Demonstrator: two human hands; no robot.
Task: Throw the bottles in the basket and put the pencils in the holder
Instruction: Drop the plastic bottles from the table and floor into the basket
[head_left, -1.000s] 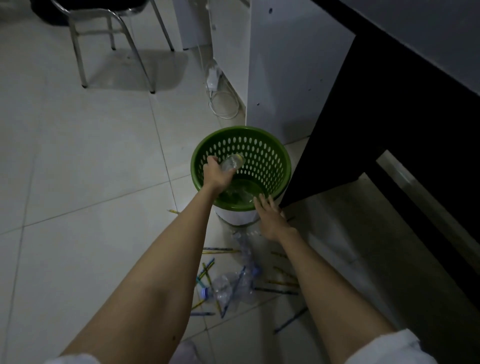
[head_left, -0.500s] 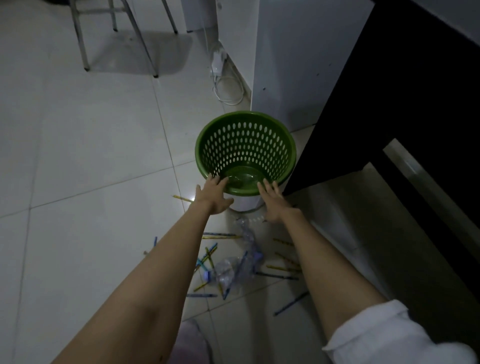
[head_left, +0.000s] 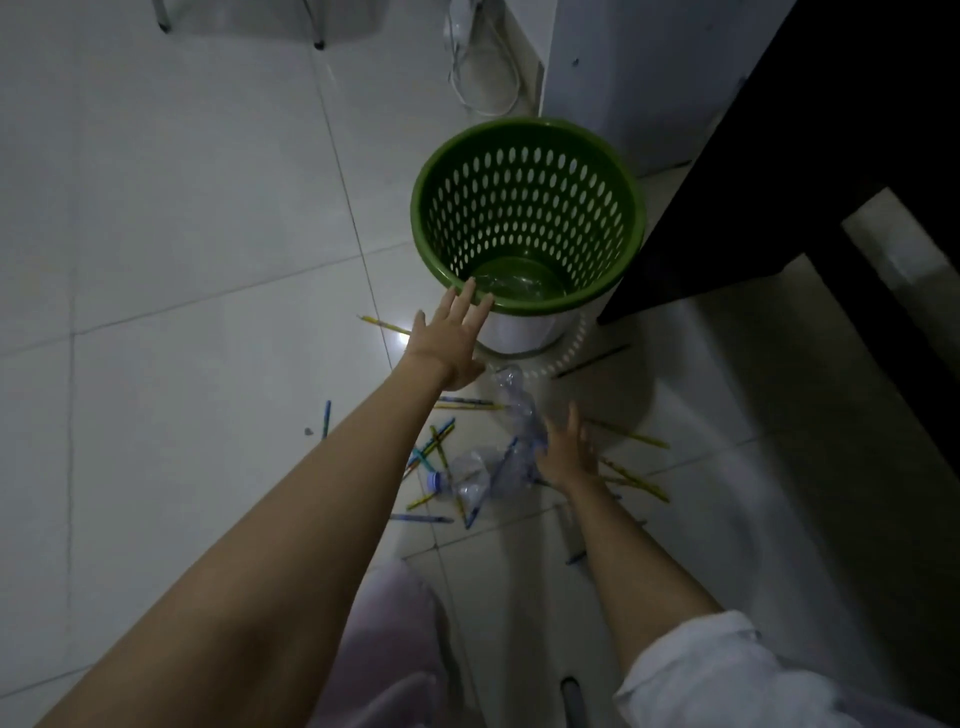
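A green perforated basket (head_left: 527, 156) stands on the tiled floor, with a clear bottle (head_left: 511, 283) lying at its bottom. My left hand (head_left: 449, 340) hovers open just below the basket's near rim, fingers spread, holding nothing. My right hand (head_left: 566, 452) is open and low over the floor, beside two crushed clear bottles: one with a blue cap (head_left: 467, 475), one nearer the basket (head_left: 517, 402). Several coloured pencils (head_left: 631, 475) lie scattered on the tiles around the bottles. No pencil holder is in view.
A dark desk (head_left: 779, 171) stands right of the basket, almost touching it. A white cabinet (head_left: 634, 67) and a white cable (head_left: 483, 78) lie behind. Chair legs (head_left: 318, 44) show at the top left. My knee (head_left: 384, 644) is at the bottom.
A second ago my left hand held a bottle over the basket; it let go and the bottle now lies inside. My right hand moved from the basket's rim down to the crushed bottles.
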